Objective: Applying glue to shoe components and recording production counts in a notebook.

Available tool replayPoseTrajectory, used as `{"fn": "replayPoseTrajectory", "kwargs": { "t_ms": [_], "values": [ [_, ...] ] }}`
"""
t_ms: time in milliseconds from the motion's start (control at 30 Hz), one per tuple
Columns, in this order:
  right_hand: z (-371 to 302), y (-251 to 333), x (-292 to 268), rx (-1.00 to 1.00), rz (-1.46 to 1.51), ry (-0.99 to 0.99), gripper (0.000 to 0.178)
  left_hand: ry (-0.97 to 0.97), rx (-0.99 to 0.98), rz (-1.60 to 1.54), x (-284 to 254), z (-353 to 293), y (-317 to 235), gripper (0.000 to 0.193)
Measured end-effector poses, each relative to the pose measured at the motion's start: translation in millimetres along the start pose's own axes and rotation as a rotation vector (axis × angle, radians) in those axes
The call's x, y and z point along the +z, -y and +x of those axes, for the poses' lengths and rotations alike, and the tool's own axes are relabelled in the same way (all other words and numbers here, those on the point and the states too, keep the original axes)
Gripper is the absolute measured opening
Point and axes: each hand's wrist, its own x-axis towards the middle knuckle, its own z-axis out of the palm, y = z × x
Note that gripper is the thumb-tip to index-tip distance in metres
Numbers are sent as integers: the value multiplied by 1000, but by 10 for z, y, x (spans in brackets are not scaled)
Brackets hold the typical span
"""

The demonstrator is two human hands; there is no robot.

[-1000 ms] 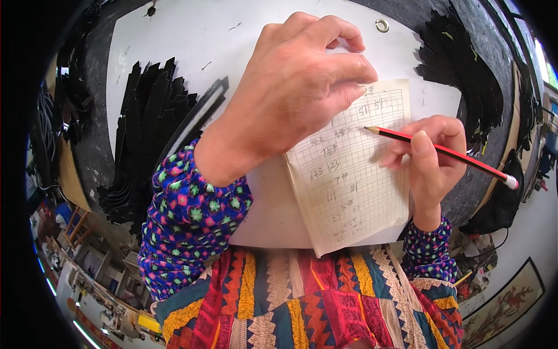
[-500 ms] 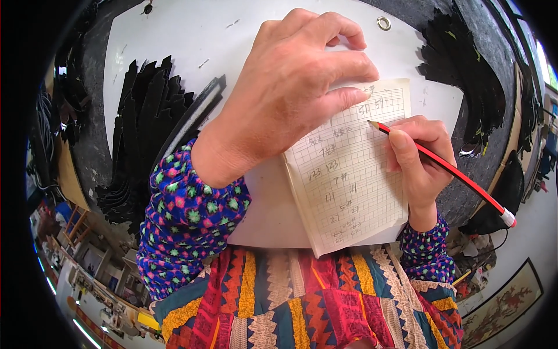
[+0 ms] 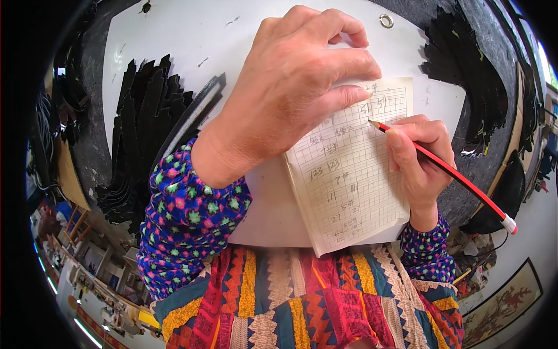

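A small notebook (image 3: 372, 168) with gridded pages and handwritten pencil figures lies slanted on a white board (image 3: 174, 35) in front of me. My right hand (image 3: 421, 151) grips a red and black pencil (image 3: 459, 172) with a white eraser end. Its point meets or hovers just over the upper part of the page; which of these I cannot tell. Across the notebook's upper left reaches my left hand (image 3: 308, 87), holding nothing. Its fingers are loosely bent and apart, and the thumb lies at the page, covering some of the writing.
Black jagged-edged strips are heaped to the left (image 3: 148, 110), and another dark heap (image 3: 465, 70) lies to the right. A long dark bar-like piece (image 3: 195, 110) sits beside my left wrist. A metal ring (image 3: 386, 21) rests near the board's far edge.
The pencil's eraser end has dipped slightly toward me, while its point stays at nearly the same spot on the page. My left hand has hardly moved.
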Motion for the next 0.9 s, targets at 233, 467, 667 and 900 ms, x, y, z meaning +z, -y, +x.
{"fn": "replayPoseTrajectory", "kwargs": {
  "t_ms": [233,467,667,900],
  "values": [
    [-2,-29,-28,-37,38,4,12,4,-2,-3,-3,6,1,16],
    [12,-24,1,18,133,-40,10,3,1,-10,-1,6,-4,16],
    [-19,4,9,45,205,-82,10,7,2,5,-1,-7,-6,17],
    [-24,-34,22,12,80,-97,11,15,-3,12,-8,5,-7,18]
  ]
}}
